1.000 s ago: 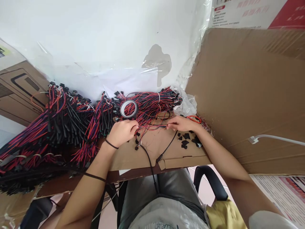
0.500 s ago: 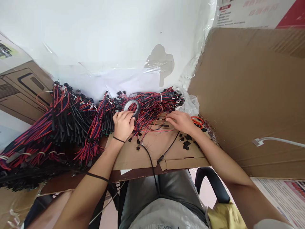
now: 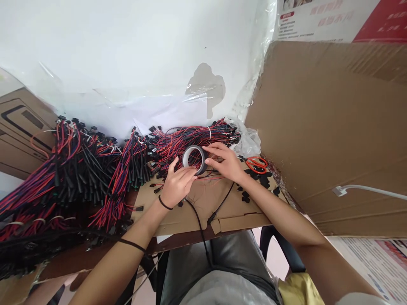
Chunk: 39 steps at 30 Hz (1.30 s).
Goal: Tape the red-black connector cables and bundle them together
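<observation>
A roll of black tape (image 3: 204, 161) with a pale core stands between my two hands above the cardboard sheet. My left hand (image 3: 179, 182) touches its lower edge with the fingertips, the thumb pointing up and apart. At the roll's right side, my right hand (image 3: 224, 161) holds its edge between thumb and fingers. Behind them lies a tied bundle of red and black wires (image 3: 190, 137). A black cable (image 3: 197, 218) runs down from near my left hand toward my lap, and a second black cable (image 3: 222, 202) lies on the cardboard.
Many wire bundles (image 3: 79, 169) fill the left of the table. Orange-handled scissors (image 3: 257, 165) and black scraps (image 3: 245, 196) lie at the right on the cardboard sheet (image 3: 178, 218). A large cardboard panel (image 3: 324, 127) stands at the right, with a clear plastic bag (image 3: 249, 142) near it.
The tape roll has moved right and toward me, between both hands. My right hand has shifted left to meet it. The orange scissor handles now show more fully. The view has shifted slightly.
</observation>
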Each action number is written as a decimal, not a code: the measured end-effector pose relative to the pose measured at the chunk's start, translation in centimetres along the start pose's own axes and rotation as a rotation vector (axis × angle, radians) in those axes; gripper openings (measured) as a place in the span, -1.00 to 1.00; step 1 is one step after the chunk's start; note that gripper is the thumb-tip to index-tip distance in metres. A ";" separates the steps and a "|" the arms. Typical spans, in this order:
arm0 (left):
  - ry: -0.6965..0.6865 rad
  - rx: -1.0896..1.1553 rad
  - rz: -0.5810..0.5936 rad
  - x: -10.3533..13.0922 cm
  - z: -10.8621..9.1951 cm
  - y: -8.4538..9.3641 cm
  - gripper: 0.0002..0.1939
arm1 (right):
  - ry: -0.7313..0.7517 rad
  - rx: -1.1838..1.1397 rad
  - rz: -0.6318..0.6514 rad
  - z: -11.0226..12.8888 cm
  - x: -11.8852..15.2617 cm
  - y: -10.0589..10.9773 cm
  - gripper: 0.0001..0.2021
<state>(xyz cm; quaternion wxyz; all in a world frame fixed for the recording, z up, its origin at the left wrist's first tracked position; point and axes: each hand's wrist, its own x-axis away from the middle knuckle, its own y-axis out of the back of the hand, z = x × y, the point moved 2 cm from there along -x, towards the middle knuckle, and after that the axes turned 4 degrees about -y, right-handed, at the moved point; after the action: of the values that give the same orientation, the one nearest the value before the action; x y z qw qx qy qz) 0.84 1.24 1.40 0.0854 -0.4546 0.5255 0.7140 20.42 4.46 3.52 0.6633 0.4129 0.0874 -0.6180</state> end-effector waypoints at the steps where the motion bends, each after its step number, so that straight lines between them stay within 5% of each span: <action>1: -0.001 -0.005 -0.006 0.0 0.0 0.0 -0.86 | 0.023 0.027 -0.045 0.1 0.3 0.0 -0.71; 7: -0.006 0.000 -0.025 -0.1 -0.4 -0.1 -0.88 | 0.153 0.110 -0.177 0.9 1.5 -0.6 -0.74; 16: 0.002 -0.003 -0.030 0.0 -0.6 -0.3 -0.84 | 0.147 0.099 -0.349 2.1 2.8 -2.0 -0.87; 23: 0.046 0.003 -0.084 -0.1 -0.6 0.0 -0.82 | -0.175 -0.076 -0.266 1.3 2.4 -1.4 -0.65; 30: 0.058 0.024 -0.028 -0.2 -0.7 0.0 -0.82 | -0.213 -0.095 0.135 0.1 1.5 -0.8 -0.50; 35: 0.071 0.075 -0.027 -0.4 -0.9 0.2 -0.84 | -0.139 -0.078 0.094 1.0 1.6 -0.7 -0.49; 39: 0.028 0.138 -0.010 -0.5 -1.1 0.3 -0.83 | -0.164 0.025 -0.138 0.3 1.3 0.8 -0.52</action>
<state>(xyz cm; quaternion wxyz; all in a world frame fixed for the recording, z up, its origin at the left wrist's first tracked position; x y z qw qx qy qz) 1.57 0.38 1.92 0.1125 -0.4603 0.5724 0.6692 21.28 3.18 3.26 0.6188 0.3621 0.0537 -0.6950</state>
